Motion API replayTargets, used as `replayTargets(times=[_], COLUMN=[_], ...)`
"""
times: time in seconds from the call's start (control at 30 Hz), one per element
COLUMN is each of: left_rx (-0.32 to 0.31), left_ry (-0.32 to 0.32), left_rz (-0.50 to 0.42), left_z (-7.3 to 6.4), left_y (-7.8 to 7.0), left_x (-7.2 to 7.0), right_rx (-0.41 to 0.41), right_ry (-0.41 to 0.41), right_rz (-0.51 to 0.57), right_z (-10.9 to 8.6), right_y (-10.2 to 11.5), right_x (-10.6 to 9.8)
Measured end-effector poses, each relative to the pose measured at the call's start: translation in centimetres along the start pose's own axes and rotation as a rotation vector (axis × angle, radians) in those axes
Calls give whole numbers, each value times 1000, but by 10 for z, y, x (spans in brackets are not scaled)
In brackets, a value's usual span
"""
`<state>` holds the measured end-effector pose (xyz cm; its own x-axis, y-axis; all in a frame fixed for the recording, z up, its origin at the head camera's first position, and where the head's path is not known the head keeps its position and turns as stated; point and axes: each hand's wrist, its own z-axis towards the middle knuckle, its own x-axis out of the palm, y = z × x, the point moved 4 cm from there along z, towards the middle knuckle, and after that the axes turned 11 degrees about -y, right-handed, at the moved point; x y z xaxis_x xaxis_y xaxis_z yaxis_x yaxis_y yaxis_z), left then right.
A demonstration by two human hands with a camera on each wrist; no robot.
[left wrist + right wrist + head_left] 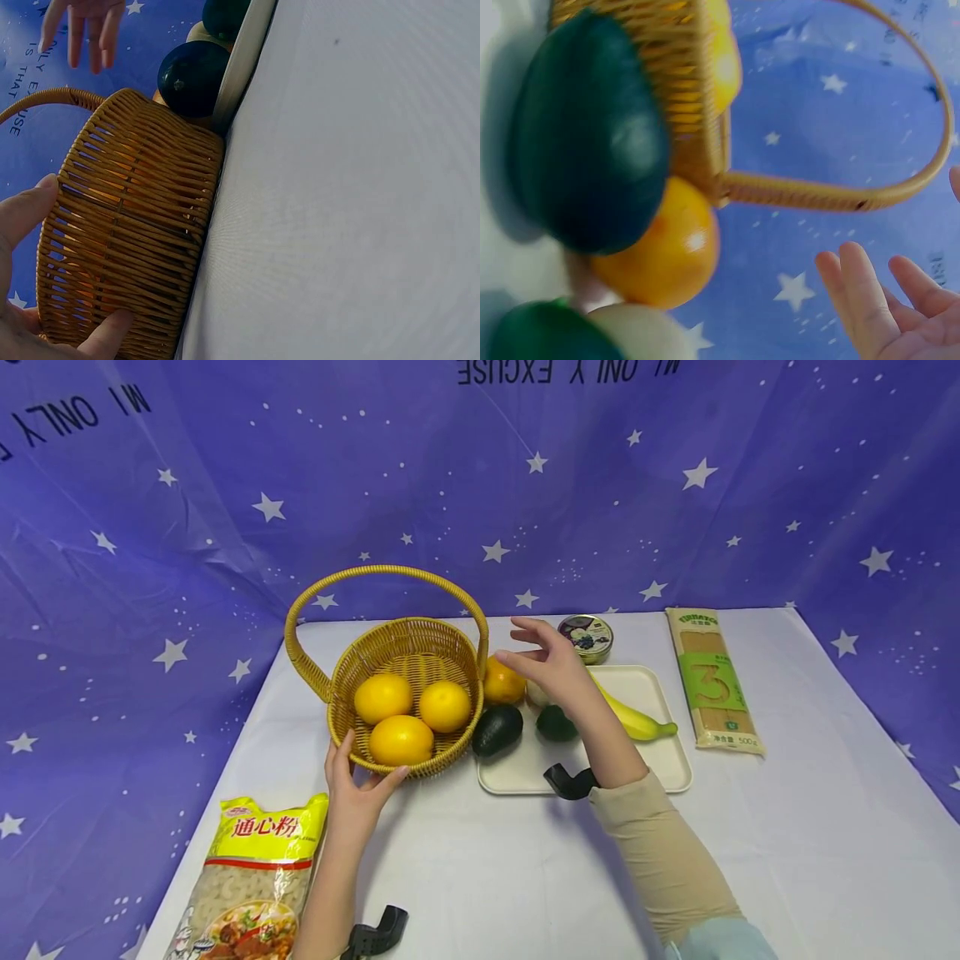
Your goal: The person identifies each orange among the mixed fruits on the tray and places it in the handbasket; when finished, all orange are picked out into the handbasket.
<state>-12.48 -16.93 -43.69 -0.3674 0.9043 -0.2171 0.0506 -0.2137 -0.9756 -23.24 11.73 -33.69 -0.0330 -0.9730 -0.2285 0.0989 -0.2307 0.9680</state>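
Observation:
A wicker basket [408,639] with a tall hoop handle stands left of centre on the table, holding three oranges [401,741]. At its near rim my left hand [360,793] grips the basket, thumb at the rim and a finger [109,336] against the woven wall. My right hand [558,672] hovers over the tray's back left, fingers apart and holding nothing. Below it lie another orange [664,251], a dark green avocado [498,731], a second dark green item [556,724], a pale round item [641,330] and a banana [637,720], partly hidden by the arm.
The white tray [517,783] sits right of the basket. Behind it stands a round tin [587,639]. A pack of noodles [712,681] lies at the right, and a macaroni bag [258,868] at the near left. A purple starry cloth [450,485] hangs behind the table.

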Motion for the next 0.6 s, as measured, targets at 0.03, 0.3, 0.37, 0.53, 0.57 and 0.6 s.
replayTargets(times=[0.03,0.3,0.37,0.53,0.57,0.6], left_rx=[-1,-10,-13,-14,-15,-15], left_ry=[0,-11,-11,-9,-8,-8], left_rz=[0,-5,-6,-4,-2,0], left_z=[0,1,1,0,0,0], left_y=[0,1,1,0,0,0], left_x=[0,1,1,0,0,0], right_rx=[10,64,69,55,53,51], right_ry=[-10,-23,-32,-33,-32,-30], right_rz=[-14,-119,-139,-220,-240,-260], right_z=[1,16,18,20,20,21], right_y=[-4,-48,-54,-59,-60,-60], right_x=[-1,3,6,10,10,10])
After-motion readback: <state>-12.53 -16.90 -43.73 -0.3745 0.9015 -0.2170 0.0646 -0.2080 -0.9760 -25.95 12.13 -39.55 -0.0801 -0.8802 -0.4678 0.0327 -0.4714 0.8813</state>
